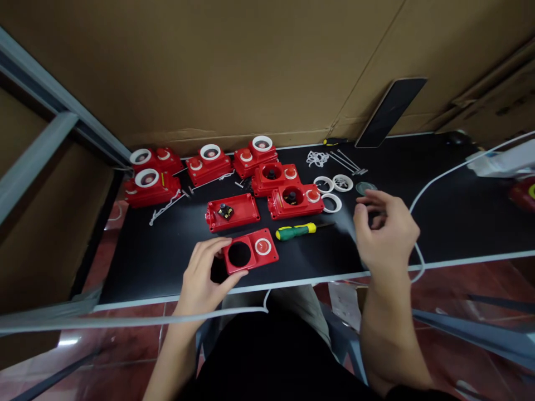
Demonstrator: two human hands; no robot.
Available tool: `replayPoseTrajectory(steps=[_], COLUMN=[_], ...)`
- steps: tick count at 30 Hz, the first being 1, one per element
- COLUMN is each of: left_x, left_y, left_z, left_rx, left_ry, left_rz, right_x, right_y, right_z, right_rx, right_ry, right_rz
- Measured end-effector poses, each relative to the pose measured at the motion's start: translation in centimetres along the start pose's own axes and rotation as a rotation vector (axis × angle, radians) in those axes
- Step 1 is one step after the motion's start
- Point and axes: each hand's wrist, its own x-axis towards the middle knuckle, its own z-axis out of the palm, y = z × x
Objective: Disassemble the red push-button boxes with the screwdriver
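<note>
My left hand (pixel 204 275) grips the left edge of a red cover plate (pixel 251 252) that has a round hole and a white-ringed button, lying near the table's front edge. My right hand (pixel 387 231) hovers right of centre with fingers curled and loosely apart, and I see nothing in it. It is just below a small dark round disc (pixel 366 187) and right of several white rings (pixel 333 192). A green-and-yellow screwdriver (pixel 297 230) lies between my hands. An open red box base (pixel 233 211) sits behind the cover plate.
Several red switch boxes (pixel 209 165) stand in rows at the back left of the black table (pixel 460 223). White cords (pixel 317 159) and metal pins (pixel 349 162) lie behind the rings. A dark phone (pixel 390 111) leans on cardboard. A white cable (pixel 438 178) crosses the right side.
</note>
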Motion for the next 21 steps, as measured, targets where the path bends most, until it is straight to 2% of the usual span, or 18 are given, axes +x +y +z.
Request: replayPoseTrajectory(steps=[4, 8, 10, 12, 15, 21], left_x=[2.6, 7.5, 9.6, 10.9, 11.5, 10.7], left_y=[-0.1, -1.3, -2.4, -3.3, -4.3, -4.6], left_z=[-2.6, -4.5, -4.6, -4.2, -3.6, -3.5], left_rx=[0.070, 0.141, 0.173, 0.178, 0.144, 0.081], left_ry=[0.038, 0.008, -0.049, -0.204, -0.290, -0.274], left_rz=[0.015, 0.072, 0.043, 0.008, -0.024, -0.004], right_x=[-0.9, -1.7, -2.0, -2.4, -2.7, -2.8], right_y=[0.0, 0.4, 0.5, 0.5, 0.5, 0.6], right_z=[0.4, 1.2, 1.5, 1.6, 1.6, 1.5], right_rx=[0.056, 0.080, 0.075, 0.073, 0.081, 0.088], right_ry=[0.084, 0.036, 0.002, -0.019, -0.033, -0.037], right_rz=[-0.082, -0.121, -0.154, -0.187, -0.217, -0.201])
